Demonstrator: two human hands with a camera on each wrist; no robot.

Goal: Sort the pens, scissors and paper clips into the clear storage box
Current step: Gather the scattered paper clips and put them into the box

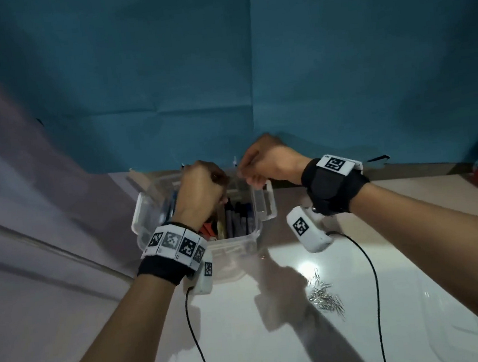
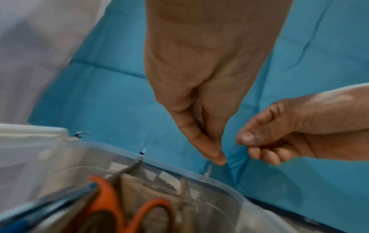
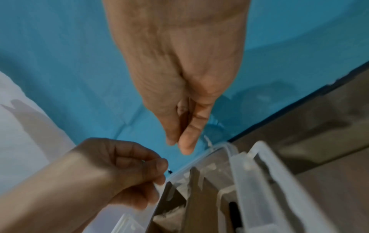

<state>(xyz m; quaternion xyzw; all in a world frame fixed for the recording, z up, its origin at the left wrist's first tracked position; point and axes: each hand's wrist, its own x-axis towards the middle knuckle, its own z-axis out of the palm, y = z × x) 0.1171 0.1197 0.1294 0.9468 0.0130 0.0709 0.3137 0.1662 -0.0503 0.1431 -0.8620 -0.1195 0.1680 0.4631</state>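
The clear storage box (image 1: 259, 208) stands at the table's far edge. Dark pens (image 1: 238, 216) lie in its right part, with orange-handled scissors (image 1: 207, 230) and blue pens (image 2: 49, 209) to their left. A heap of paper clips (image 1: 324, 295) lies on the white table to the right. My left hand (image 1: 200, 190) hovers over the box's far left, fingertips pinched together and pointing down (image 2: 217, 157). My right hand (image 1: 259, 164) hangs over the far rim (image 3: 235, 157), thumb and fingers pressed together (image 3: 179, 141). No clip shows in either pinch.
A blue cloth backdrop (image 1: 251, 77) hangs right behind the box. A pale wall (image 1: 31, 215) runs along the left. Black cables (image 1: 374, 299) trail from both wrist cameras across the white table (image 1: 247, 340). The box's latch flaps (image 1: 270, 204) stick out at its sides.
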